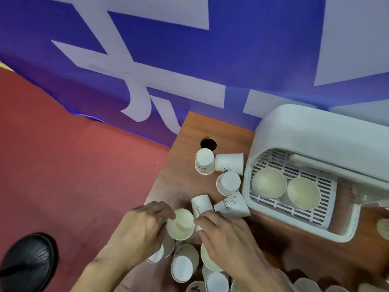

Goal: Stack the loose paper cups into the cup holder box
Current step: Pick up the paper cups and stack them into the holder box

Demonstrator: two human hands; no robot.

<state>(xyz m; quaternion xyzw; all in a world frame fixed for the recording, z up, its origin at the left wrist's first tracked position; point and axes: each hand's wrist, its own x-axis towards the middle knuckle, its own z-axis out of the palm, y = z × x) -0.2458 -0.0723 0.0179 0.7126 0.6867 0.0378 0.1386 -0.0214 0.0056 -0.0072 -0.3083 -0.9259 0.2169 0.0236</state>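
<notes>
Both hands meet over a white paper cup (181, 224) that stands mouth-up near the table's left edge. My left hand (140, 226) grips its left rim, and my right hand (226, 239) pinches its right rim. Several loose cups lie around: an upturned one (204, 161), one on its side (229, 163), another upturned (228, 183), and a "HELLO" cup (232, 205) lying down. More cups (182, 267) crowd below my hands. The white cup holder box (303, 148) at the right has two cup stacks (269, 182) (303, 192) on its slotted tray.
The wooden table (189, 131) has a round hole (208, 143) near its far-left corner. Red carpet (63, 165) lies to the left, with a black round object (29, 262) on it. A blue and white banner (189, 60) hangs behind the table.
</notes>
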